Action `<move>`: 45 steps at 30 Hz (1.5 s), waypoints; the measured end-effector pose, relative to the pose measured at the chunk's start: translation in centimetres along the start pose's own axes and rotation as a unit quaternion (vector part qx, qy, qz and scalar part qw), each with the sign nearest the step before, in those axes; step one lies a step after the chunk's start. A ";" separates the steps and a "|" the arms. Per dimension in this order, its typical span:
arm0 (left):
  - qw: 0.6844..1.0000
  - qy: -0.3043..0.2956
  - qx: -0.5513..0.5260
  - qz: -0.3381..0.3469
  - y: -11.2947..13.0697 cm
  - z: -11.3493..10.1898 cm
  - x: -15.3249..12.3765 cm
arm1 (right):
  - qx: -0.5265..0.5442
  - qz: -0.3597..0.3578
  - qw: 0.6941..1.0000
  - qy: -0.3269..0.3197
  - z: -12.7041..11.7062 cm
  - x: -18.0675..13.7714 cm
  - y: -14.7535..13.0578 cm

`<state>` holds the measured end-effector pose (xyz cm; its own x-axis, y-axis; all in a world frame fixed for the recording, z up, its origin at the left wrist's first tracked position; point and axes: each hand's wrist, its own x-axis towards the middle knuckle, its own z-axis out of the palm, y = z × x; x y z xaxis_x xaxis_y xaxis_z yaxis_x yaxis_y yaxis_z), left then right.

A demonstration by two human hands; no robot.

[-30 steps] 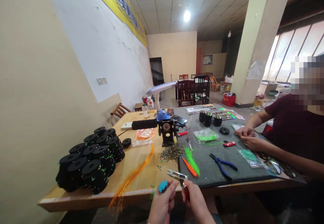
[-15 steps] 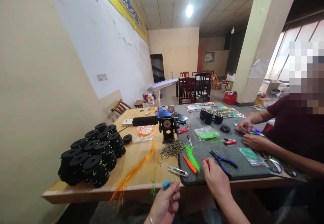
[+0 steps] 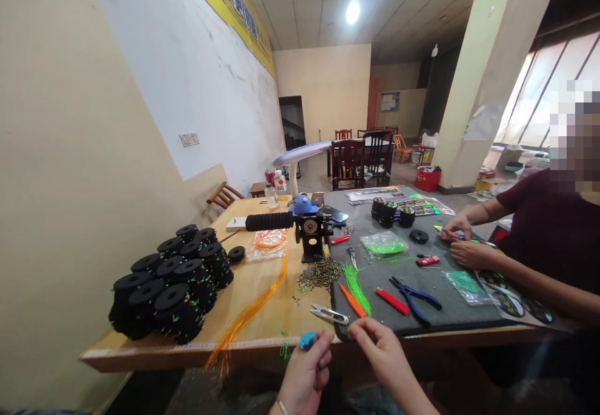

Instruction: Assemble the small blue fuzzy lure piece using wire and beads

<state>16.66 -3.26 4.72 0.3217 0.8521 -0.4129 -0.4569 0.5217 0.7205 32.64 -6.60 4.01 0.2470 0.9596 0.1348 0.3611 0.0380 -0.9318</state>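
My left hand (image 3: 305, 371) is closed below the table's front edge and pinches a small blue piece (image 3: 307, 340) between thumb and fingers. My right hand (image 3: 382, 354) is beside it at the grey mat's (image 3: 435, 318) near corner, its fingertips pinched together; what they hold is too fine to make out. A red lighter (image 3: 391, 300) lies on the mat just beyond my right hand. Silver snips (image 3: 329, 314) and an orange stick (image 3: 351, 300) rest in front of both hands.
Stacked black spools (image 3: 169, 284) fill the wooden table's (image 3: 262, 334) left end, with orange strands (image 3: 248, 315) trailing over the edge. Further out are a black winder (image 3: 307, 234), small beads (image 3: 320, 274), green strands (image 3: 356, 280) and blue pliers (image 3: 415, 296). A co-worker's hands (image 3: 462, 243) work at the right.
My right hand reached onto the mat with the red lighter, left it there, and drew back to the table edge beside my left hand. The left hand kept hold of the blue piece.
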 end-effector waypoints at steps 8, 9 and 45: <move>0.994 0.035 0.079 0.066 0.2 0.4 -0.4 | 0.304 0.157 0.935 -0.094 3.3 -0.9 -1.8; 0.993 0.039 0.087 0.071 0.3 0.4 -0.5 | 0.305 0.164 0.933 -0.093 3.4 -0.9 -1.8; 0.931 0.234 0.172 0.220 2.7 -14.0 -4.2 | 0.219 0.198 0.942 -0.160 4.8 -2.3 1.6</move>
<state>2.50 -4.87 0.62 -0.2665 0.9478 -0.1754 -0.1403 0.1419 0.9799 28.32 -7.41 0.63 -0.0256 0.9551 -0.2951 -0.1260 -0.2959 -0.9469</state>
